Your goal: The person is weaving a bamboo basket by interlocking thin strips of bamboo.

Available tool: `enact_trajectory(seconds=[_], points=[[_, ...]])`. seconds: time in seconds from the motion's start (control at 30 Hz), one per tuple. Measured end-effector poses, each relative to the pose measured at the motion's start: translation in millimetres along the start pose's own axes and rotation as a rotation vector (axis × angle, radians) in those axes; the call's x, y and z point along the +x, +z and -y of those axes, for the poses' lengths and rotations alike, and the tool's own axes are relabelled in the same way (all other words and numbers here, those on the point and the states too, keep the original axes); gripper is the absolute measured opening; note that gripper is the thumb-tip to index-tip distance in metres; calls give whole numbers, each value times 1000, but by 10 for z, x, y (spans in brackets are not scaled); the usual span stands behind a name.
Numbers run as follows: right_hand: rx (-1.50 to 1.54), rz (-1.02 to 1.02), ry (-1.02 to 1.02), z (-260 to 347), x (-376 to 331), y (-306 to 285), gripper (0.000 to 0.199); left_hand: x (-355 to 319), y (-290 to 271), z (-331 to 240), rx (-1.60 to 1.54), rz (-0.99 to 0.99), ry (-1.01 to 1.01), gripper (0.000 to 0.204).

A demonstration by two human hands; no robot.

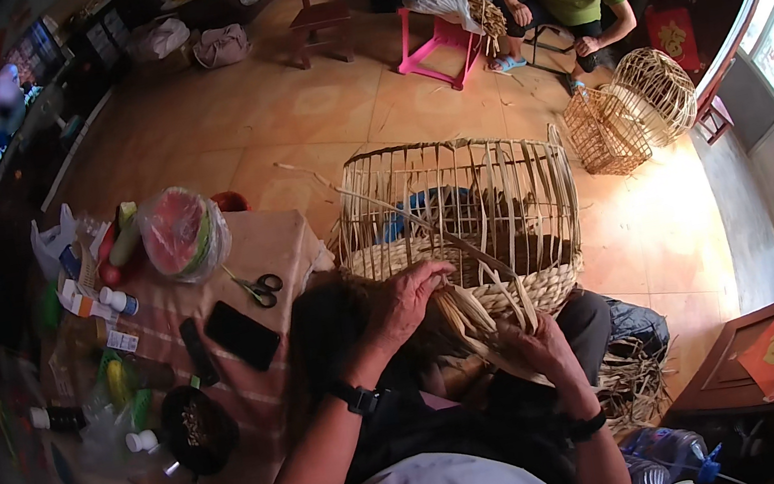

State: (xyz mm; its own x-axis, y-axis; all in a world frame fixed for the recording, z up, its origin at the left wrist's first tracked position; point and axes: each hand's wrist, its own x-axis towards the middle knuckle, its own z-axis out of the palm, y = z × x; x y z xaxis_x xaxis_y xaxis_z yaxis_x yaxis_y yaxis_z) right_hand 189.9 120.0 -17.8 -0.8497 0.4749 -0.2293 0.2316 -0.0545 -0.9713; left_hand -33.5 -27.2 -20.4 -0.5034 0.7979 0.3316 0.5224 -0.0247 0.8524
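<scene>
Tan strands (464, 311) sit pinched in near-closed fingers of my left hand (406, 300) and right hand (551, 353), basket (549, 291) just beyond; likely weaving, next tuck wants tension.

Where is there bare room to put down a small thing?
The table is bare between the melon, the scissors and its right edge, and again below the phone, right of the bowl. The floor has a wide patch between the chair and the basket. The table's left side is crowded with bottles and bags.
</scene>
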Motion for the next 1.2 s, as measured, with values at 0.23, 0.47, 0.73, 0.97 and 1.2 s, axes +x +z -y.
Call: enact_trajectory(seconds=[0.23,0.47,0.73,0.97,1.2], points=[[974,-152,-284,53,-340,-516,33,18,-11,62,9,61,-85,18],[1284,-279,-563,-327,-519,-1050,23,38,-1,149,-54,46,-27,18],[527,-772,-176,-316,-946,-1497,31,45,-15,125,-160,39,-65,17],[-673,-325,-394,29,-787,-261,31,-54,-133,-179,-39,156,-115,28],[-491,71,-114,382,-498,546,19,-49,-233,-215,-64,203,-155,37]])
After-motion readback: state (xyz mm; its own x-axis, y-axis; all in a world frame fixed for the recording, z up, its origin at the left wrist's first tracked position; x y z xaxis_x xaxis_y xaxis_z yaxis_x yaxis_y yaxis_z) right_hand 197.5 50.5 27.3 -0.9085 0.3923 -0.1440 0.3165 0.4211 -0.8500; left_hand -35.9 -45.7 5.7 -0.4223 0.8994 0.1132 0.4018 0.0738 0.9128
